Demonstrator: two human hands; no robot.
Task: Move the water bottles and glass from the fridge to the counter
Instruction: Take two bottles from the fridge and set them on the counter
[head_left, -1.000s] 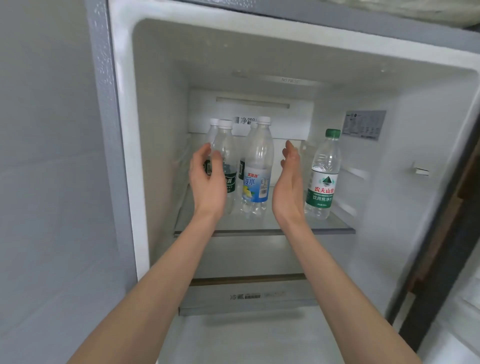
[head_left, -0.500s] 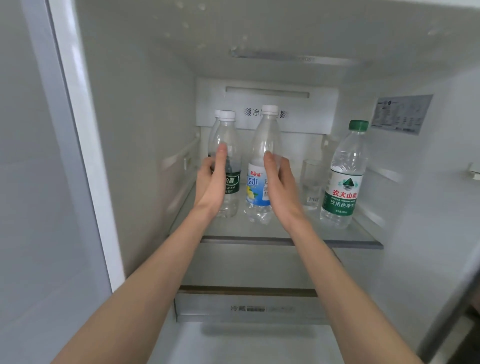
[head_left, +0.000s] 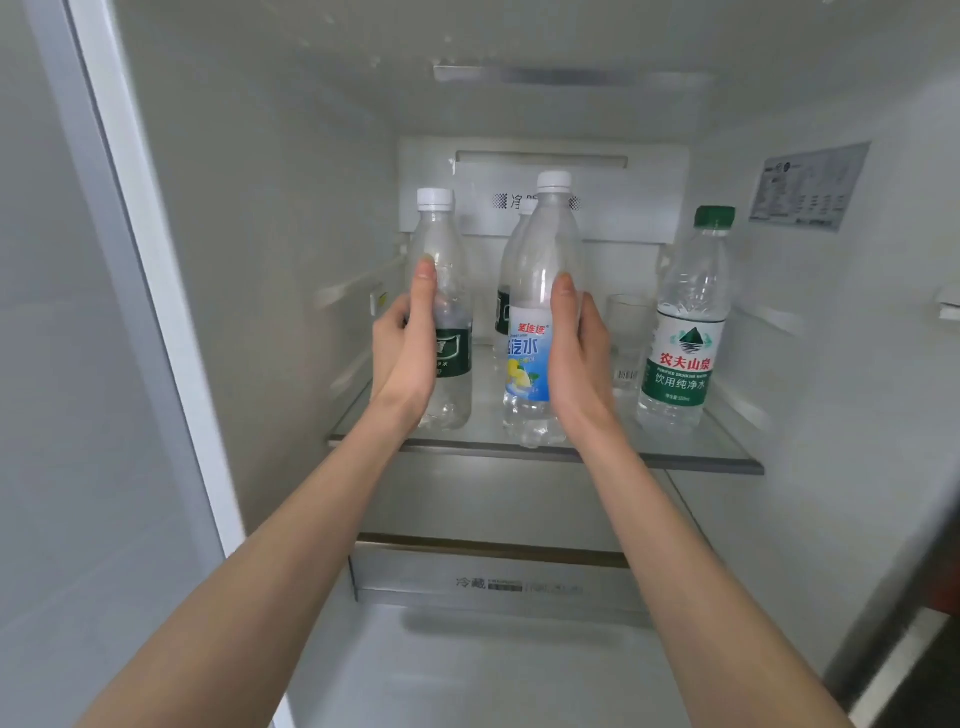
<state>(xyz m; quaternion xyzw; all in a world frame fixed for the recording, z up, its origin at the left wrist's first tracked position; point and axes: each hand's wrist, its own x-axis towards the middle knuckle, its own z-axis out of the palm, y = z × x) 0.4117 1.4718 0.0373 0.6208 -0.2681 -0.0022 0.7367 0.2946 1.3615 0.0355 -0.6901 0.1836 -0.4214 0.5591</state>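
While both arms reach into fridge, left hand (head_left: 402, 353) grips dark-label bottle (head_left: 444, 312) on glass shelf (head_left: 545, 451); right hand (head_left: 582, 358) grips blue-label bottle (head_left: 540, 291) mid-shelf; glass (head_left: 627, 343), green-cap bottle (head_left: 680, 332) stand at shelf's right end.

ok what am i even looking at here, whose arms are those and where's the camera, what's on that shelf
No machine here: a person wears one wide-angle camera on the head, so you look down along their own two bare arms into an open fridge.

On the glass shelf there are four bottles and a glass. The left hand grips a clear bottle with a dark green label. The right hand grips the bottle with the blue and white label. Another white-capped bottle stands right behind that one, mostly hidden. To the right stands a green-capped bottle, untouched, and between it and the right hand, further back, a small clear glass.

Below the shelf is a drawer. I cannot tell whether the two held bottles are lifted off the shelf yet.
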